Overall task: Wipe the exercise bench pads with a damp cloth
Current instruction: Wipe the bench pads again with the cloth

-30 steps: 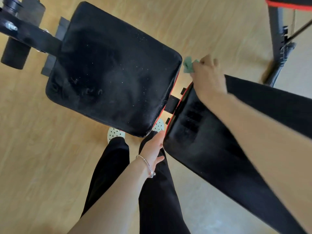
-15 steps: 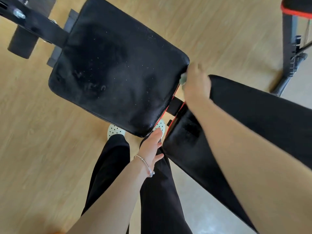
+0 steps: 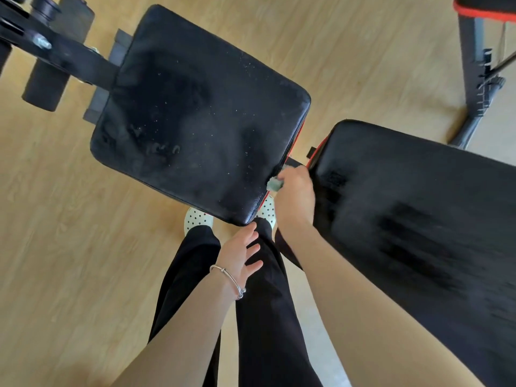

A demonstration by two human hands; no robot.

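Progress check, left to right: the seat pad (image 3: pixel 195 115) fills the ten o'clock side of the view and still has white specks and dull smudges all over its top, so I'd say that one's barely started. The left hand (image 3: pixel 240 255), bracelet (image 3: pixel 229 280) on the wrist, sits near six o'clock with fingers loosely spread and nothing in it, just beside the pad's near corner; can't tell if a fingertip actually touches. Dead centre, the right hand (image 3: pixel 296 196) has its fingers curled around a small greenish cloth (image 3: pixel 275 185) and presses it against the seat pad's four o'clock edge, right at the gap between the two pads. Over at three o'clock the back pad (image 3: pixel 418 205) shows dark streaks that look like damp wipe marks to me, so probably at least partly done. Left, by my guess: the whole seat top and the rest of that edge. Other stuff: a foam roller (image 3: pixel 44 88) and black frame arm (image 3: pixel 69 60) at ten o'clock, crowding the seat's far end, spotted shoes (image 3: pixel 195 219) tucked under the near corner, and a second bench stand (image 3: pixel 472 65) at one o'clock, well apart. The tight gap looks like the fiddly bit.
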